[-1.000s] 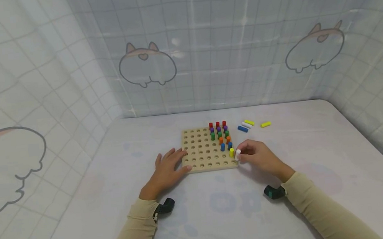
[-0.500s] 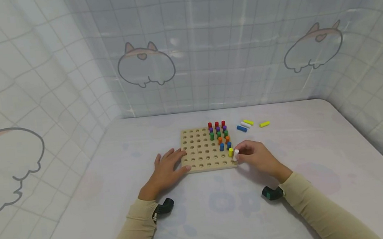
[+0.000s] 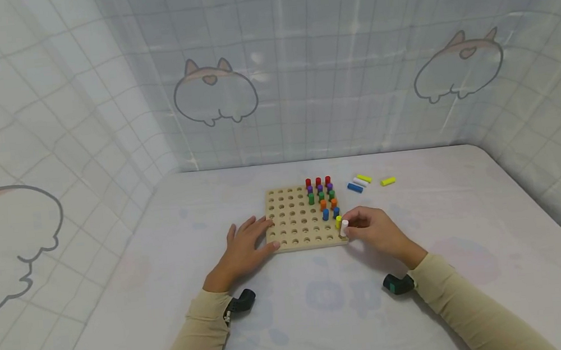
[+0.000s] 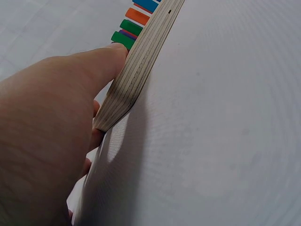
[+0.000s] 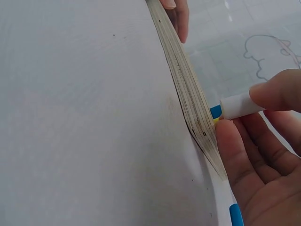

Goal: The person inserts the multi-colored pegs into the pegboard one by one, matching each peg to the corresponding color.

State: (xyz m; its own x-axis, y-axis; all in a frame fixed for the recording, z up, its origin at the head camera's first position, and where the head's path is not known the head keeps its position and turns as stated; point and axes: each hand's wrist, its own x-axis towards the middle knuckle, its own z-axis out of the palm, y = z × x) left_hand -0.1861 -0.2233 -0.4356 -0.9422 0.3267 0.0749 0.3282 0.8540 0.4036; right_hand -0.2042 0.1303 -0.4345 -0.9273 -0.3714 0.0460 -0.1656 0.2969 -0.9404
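A square wooden pegboard [image 3: 287, 248] lies on the table. My right hand [image 3: 387, 237] pinches a white peg [image 3: 345, 228] between thumb and fingers, upright over the front right corner hole. In the right wrist view the thumb presses on the end of the white peg [image 5: 237, 105], close over the board. A yellow peg [image 3: 338, 221] stands just behind it. My left hand [image 3: 242, 254] rests on the board's left edge, fingers spread. In the left wrist view its thumb [image 4: 101, 66] lies on the board's top edge.
Red pegs [image 3: 318, 181], purple, green, orange and blue pegs [image 3: 326, 214] stand in rows on the board's right side. Beyond it lie a blue peg [image 3: 355, 188], a white peg [image 3: 360, 182] and two yellow pegs [image 3: 388, 181]. A patterned curtain [image 3: 332, 80] surrounds the table.
My right hand has moved slightly left with the white peg, from beside the board's edge to over its front right corner hole. The left hand has stayed in place.
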